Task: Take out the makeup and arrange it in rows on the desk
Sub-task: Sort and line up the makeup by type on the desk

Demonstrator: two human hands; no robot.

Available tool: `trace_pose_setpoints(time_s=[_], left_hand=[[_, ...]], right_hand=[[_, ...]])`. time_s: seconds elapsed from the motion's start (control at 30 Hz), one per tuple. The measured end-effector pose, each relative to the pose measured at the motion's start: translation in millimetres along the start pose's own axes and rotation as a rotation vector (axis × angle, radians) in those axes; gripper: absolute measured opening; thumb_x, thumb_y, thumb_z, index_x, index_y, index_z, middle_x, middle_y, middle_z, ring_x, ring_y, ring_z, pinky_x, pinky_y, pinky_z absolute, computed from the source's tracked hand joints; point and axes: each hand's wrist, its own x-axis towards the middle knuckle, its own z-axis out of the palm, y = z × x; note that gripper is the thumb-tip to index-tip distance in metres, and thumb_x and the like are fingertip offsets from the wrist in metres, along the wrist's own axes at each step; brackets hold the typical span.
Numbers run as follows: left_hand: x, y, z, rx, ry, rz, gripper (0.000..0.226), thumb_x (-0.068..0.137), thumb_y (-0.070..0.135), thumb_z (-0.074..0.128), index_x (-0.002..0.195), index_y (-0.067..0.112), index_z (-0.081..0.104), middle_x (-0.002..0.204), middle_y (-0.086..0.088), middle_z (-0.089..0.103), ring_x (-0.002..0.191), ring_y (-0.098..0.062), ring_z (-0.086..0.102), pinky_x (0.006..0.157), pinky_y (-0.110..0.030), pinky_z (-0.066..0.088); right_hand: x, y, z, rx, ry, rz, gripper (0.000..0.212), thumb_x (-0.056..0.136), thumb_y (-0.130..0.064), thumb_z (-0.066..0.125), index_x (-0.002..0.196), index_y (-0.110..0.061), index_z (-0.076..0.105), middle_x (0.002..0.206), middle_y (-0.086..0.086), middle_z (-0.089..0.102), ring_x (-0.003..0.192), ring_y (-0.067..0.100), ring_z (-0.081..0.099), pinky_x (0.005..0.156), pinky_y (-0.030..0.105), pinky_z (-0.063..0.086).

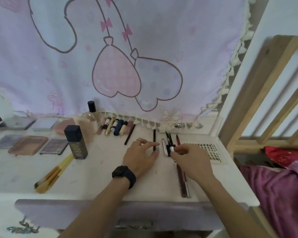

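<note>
Makeup lies in rows on the white desk [96,176]. My left hand [141,156], with a ring and a dark watch, rests flat with straight fingers beside a thin black pencil [154,137]. My right hand [190,159] pinches a small black-and-white tube [170,149] among dark pens next to a silver tube [164,146]. A dark red pencil [182,182] and a red pencil [178,140] lie partly under my right hand. Lipsticks [116,127] line the back edge.
Three palettes [30,145] lie at the left, a dark foundation bottle [77,143] and a clear bottle [90,117] stand behind them. Yellow-handled brushes [53,174] lie at front left. A lash tray [210,152] sits at right. A pink curtain hangs behind; a wooden frame stands right.
</note>
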Motion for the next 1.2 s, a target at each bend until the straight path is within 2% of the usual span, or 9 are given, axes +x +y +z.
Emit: trace_pose_setpoints(time_s=[0.1, 0.23, 0.43, 0.53, 0.7, 0.83, 0.93, 1.1, 1.2], left_hand=[[-1, -2, -1, 0.083, -0.012, 0.047, 0.029, 0.095, 0.052, 0.053, 0.119, 0.045, 0.067, 0.116, 0.009, 0.054, 0.107, -0.011, 0.049, 0.092, -0.031, 0.046], [1, -5, -2, 0.102, -0.02, 0.056, 0.028, 0.097, 0.046, 0.052, 0.119, 0.04, 0.069, 0.118, 0.007, 0.061, 0.111, -0.016, 0.048, 0.095, -0.032, 0.043], [3, -7, -2, 0.086, -0.022, 0.06, 0.029, 0.097, 0.046, 0.052, 0.118, 0.039, 0.07, 0.118, 0.008, 0.065, 0.112, -0.017, 0.048, 0.094, -0.033, 0.044], [3, -8, -2, 0.094, -0.022, 0.064, 0.029, 0.097, 0.046, 0.052, 0.119, 0.037, 0.069, 0.118, 0.008, 0.065, 0.112, -0.016, 0.048, 0.094, -0.032, 0.044], [0, -5, -2, 0.076, 0.02, 0.095, 0.031, 0.096, 0.044, 0.051, 0.123, 0.036, 0.063, 0.12, 0.008, 0.062, 0.115, -0.015, 0.05, 0.094, -0.031, 0.045], [-2, -6, 1, 0.104, -0.021, 0.137, 0.043, 0.089, 0.057, 0.057, 0.131, 0.044, 0.056, 0.126, 0.012, 0.054, 0.12, -0.009, 0.045, 0.098, -0.026, 0.04], [-1, -5, 3, 0.136, -0.044, 0.167, 0.042, 0.091, 0.056, 0.058, 0.131, 0.044, 0.057, 0.127, 0.011, 0.052, 0.12, -0.01, 0.044, 0.098, -0.024, 0.039], [1, -6, 6, 0.057, -0.067, 0.164, 0.042, 0.092, 0.046, 0.063, 0.133, 0.037, 0.059, 0.129, 0.009, 0.051, 0.121, -0.009, 0.045, 0.094, -0.014, 0.032], [2, -5, 6, 0.052, -0.06, 0.122, 0.04, 0.092, 0.043, 0.064, 0.131, 0.037, 0.061, 0.137, 0.007, 0.048, 0.126, -0.011, 0.044, 0.102, -0.017, 0.031]], right_hand=[[18, -18, 16, -0.148, -0.035, -0.014, 0.024, 0.087, -0.035, 0.068, 0.107, -0.026, 0.077, 0.105, -0.008, 0.076, 0.102, 0.012, 0.067, 0.081, 0.02, 0.043], [30, -32, 32, -0.294, -0.04, -0.018, 0.019, 0.088, -0.031, 0.065, 0.099, -0.022, 0.078, 0.101, 0.0, 0.076, 0.101, 0.023, 0.067, 0.077, 0.026, 0.044], [40, -36, 41, -0.353, -0.056, -0.001, 0.021, 0.086, -0.029, 0.068, 0.099, -0.015, 0.076, 0.096, 0.004, 0.076, 0.101, 0.025, 0.066, 0.086, 0.032, 0.052], [41, -34, 44, -0.367, -0.073, -0.025, 0.025, 0.088, -0.036, 0.068, 0.104, -0.017, 0.075, 0.102, 0.002, 0.076, 0.106, 0.024, 0.065, 0.09, 0.033, 0.051], [29, -25, 33, -0.258, 0.057, -0.067, 0.024, 0.094, -0.038, 0.061, 0.103, -0.023, 0.076, 0.099, -0.007, 0.076, 0.095, 0.016, 0.068, 0.079, 0.024, 0.043], [0, -3, 13, -0.155, 0.16, -0.08, 0.016, 0.096, -0.033, 0.057, 0.097, -0.03, 0.073, 0.086, -0.015, 0.071, 0.076, 0.001, 0.059, 0.07, 0.023, 0.038], [-26, 29, 1, -0.065, 0.266, -0.088, 0.009, 0.095, -0.029, 0.061, 0.096, -0.032, 0.069, 0.088, -0.018, 0.068, 0.078, -0.005, 0.058, 0.068, 0.012, 0.036], [-49, 86, 6, -0.124, 0.363, 0.007, 0.018, 0.092, -0.024, 0.066, 0.11, -0.021, 0.067, 0.103, -0.005, 0.067, 0.089, 0.013, 0.054, 0.08, 0.028, 0.037], [-55, 103, 17, -0.145, 0.42, -0.076, 0.017, 0.088, -0.016, 0.071, 0.104, -0.016, 0.067, 0.099, 0.002, 0.069, 0.087, 0.013, 0.051, 0.08, 0.03, 0.039]])
